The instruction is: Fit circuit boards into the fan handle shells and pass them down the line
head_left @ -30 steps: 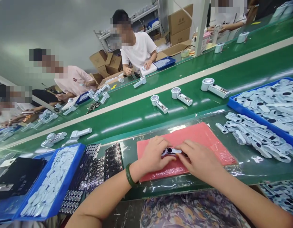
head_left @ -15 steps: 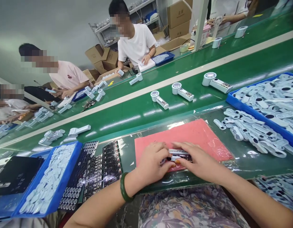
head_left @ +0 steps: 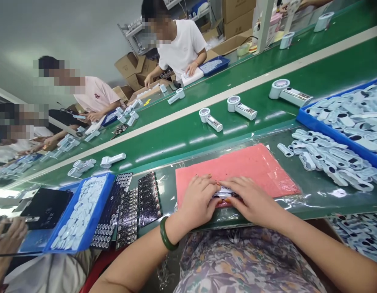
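Fingers (head_left: 211, 188) of both hands are curled and gripping one small white-and-silver part (head_left: 224, 192), left hand (head_left: 197, 201) on one end, right hand (head_left: 252, 201) on the other, thumbs on the near side. Part sits between the hands, above the near portion of a pink mat (head_left: 237, 162) on the green surface (head_left: 310, 206). It looks elongated and shiny, some dark marking on the upper face; both ends are covered by the fingers, so full shape and fine detail can't be told. Green bangle (head_left: 167, 234) on the left wrist. Right of the mat: loose pile of pale, elongated frames (head_left: 332, 160), then a blue tray (head_left: 316, 127) heaped with similar pieces. Left of the mat: dark circuit boards (head_left: 148, 199) in rows, then round parts (head_left: 103, 236) with light rims, then a second blue tray (head_left: 99, 215) full of small whitish pieces, with a flat black object (head_left: 44, 207) beyond it. Another person's hand (head_left: 9, 236) is near that object at the left edge. Past the mat runs a green conveyor belt (head_left: 164, 150); three round-headed devices (head_left: 242, 109) lie spaced out toward the right, more light-coloured devices (head_left: 113, 159) toward the left. Co-workers sit across the belt, one in a white shirt (head_left: 184, 47), one in a pink shirt (head_left: 95, 95). Obstructions: own fingers hide much of the part; left forearm (head_left: 136, 262) crosses low in front of the boards' side.
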The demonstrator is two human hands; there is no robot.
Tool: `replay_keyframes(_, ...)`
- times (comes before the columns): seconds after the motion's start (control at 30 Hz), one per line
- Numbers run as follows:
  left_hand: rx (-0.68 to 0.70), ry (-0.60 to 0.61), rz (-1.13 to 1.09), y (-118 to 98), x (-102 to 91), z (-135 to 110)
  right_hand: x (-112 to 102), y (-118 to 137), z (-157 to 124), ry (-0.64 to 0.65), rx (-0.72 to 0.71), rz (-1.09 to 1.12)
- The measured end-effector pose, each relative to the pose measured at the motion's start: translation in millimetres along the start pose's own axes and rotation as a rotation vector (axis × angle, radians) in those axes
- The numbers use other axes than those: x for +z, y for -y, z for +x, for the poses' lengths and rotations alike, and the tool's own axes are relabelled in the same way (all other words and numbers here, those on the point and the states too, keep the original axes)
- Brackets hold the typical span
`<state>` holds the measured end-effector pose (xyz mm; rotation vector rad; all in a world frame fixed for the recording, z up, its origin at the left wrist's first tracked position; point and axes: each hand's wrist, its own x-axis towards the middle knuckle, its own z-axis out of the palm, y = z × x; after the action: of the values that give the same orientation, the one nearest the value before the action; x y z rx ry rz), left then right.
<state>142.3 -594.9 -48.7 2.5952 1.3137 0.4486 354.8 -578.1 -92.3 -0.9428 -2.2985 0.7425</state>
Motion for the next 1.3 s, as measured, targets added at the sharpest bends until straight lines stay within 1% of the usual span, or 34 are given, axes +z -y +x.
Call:
replay_keyframes(0.13, 0.003, -0.016, 0.018, -1, 2.7, 1, 4, 0, 0, -0.028, 0.011, -0.052)
replay_keyframes(0.3, 0.011, 0.051, 0.063, 1, -5.2, 8, 0, 0, 2, -0.028, 0.027, 0.026)
replay_keyframes(0.37, 0.025, 0.06, 0.031, 1, -9.5, 10, -4, 2, 3, -0.016, 0.048, 0.073)
replay_keyframes(0.43, 0.022, 0.068, -0.048, 1, -12.3, 9, -8, 4, 6, -0.008, 0.086, 0.124)
replay_keyframes(0.5, -0.012, 0.068, -0.107, -1, -12.8, 7, -9, 7, 8, -0.007, 0.127, 0.156)
replay_keyframes(0.6, -0.066, 0.05, -0.124, -4, -10.2, 3, -8, 11, 10, -0.001, 0.151, 0.129)
replay_keyframes(0.73, -0.074, 0.037, -0.123, -4, -7.2, 4, -4, 12, 11, 0.001, 0.147, 0.095)
replay_keyframes(0.93, -0.05, 0.031, -0.106, -4, -10.5, 7, -4, 8, 10, -0.022, 0.136, 0.109)
replay_keyframes(1.03, -0.072, 0.025, -0.137, -6, -10.4, 7, -8, 4, 7, -0.014, 0.076, 0.147)
replay_keyframes(1.13, -0.11, -0.013, -0.149, -9, -7.2, 6, -10, 2, 4, -0.001, 0.029, 0.175)
replay_keyframes(1.23, -0.15, -0.043, -0.158, -9, -4.6, 6, -9, 3, 2, 0.003, 0.026, 0.174)
replay_keyframes(1.3, -0.141, -0.03, -0.154, -8, -5.0, 7, -7, 4, 2, 0.003, 0.034, 0.17)
